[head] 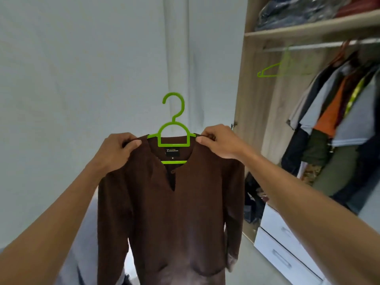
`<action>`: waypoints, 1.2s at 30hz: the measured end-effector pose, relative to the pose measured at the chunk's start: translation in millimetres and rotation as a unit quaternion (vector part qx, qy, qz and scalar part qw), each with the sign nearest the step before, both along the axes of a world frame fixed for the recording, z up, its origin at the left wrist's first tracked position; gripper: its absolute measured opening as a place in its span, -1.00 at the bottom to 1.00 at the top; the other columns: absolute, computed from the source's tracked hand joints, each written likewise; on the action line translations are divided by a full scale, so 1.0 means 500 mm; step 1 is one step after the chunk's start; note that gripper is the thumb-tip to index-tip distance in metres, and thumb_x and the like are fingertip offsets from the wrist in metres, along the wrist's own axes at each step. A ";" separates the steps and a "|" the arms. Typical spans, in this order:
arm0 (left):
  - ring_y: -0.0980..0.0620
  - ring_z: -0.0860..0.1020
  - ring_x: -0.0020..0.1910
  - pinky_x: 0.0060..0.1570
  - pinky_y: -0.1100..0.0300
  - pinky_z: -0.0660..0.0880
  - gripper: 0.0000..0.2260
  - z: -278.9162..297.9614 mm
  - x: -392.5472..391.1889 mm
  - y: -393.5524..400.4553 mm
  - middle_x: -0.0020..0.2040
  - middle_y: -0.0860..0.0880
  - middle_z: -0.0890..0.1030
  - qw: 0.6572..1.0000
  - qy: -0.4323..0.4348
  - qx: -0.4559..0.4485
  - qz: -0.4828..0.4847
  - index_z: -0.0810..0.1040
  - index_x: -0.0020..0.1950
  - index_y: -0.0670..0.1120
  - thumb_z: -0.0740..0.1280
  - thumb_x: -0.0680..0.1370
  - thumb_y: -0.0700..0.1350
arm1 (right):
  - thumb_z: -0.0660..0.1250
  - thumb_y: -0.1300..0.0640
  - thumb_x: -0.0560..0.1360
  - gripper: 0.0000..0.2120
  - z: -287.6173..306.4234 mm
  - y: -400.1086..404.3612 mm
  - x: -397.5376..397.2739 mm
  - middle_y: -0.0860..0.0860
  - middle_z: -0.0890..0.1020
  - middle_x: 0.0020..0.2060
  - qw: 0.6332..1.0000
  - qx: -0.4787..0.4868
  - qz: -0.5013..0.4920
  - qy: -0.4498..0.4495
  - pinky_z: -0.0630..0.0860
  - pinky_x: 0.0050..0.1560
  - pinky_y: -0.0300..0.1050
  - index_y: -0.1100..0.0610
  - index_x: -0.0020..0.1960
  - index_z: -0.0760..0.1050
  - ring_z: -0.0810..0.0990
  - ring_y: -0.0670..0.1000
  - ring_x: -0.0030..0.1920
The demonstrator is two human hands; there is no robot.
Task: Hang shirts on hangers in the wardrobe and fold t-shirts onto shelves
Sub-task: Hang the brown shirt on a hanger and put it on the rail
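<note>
I see the brown long-sleeved shirt held up in mid-frame, in front of a pale wall, already threaded onto a bright green plastic hanger. The hanger's hook stands upright above the collar, free in open air, and its lower bar shows through the neck opening just under a black label. My left hand pinches the cloth at one shoulder, thumb pressed over folded fingers; my right hand pinches the other shoulder the same way. The fabric looks matte and finely ribbed, with a slit placket at the neck, and both sleeves hang straight down.

To the right the open wardrobe has a wood-grain side panel, well apart from the shirt. Under its shelf runs a metal rail with a bare stretch at its left end, where a second green hanger hangs, blurred. Further right, crowded hanging clothes in grey, orange and olive fill the rail. White drawers sit below.

The shirt's hem is cut off by the bottom edge, and bundles on the top shelf are too blurred to identify.
</note>
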State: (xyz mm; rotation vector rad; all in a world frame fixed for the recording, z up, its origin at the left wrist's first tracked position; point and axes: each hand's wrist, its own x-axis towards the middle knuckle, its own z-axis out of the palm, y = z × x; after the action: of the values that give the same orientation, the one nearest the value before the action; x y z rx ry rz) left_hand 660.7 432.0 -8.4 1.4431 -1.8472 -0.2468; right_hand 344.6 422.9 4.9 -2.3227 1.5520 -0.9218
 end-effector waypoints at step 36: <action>0.14 0.50 -0.13 -0.09 0.33 0.40 -0.83 0.096 -1.173 -1.282 -0.10 -0.16 0.59 0.884 0.049 -0.052 -0.463 0.57 0.04 -0.18 0.22 0.68 -0.15 | 0.35 0.22 0.59 -0.89 0.178 -0.802 -0.837 0.23 0.72 -0.05 0.934 0.038 -0.228 -0.273 0.55 0.09 0.01 0.14 0.06 0.65 0.68 0.10 -0.06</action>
State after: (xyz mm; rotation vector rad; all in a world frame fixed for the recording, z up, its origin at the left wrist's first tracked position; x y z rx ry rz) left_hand 74.2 -209.0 39.4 0.3614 -2.2908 -0.6514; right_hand -74.0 21.8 93.7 -1.4704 1.8328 -1.4263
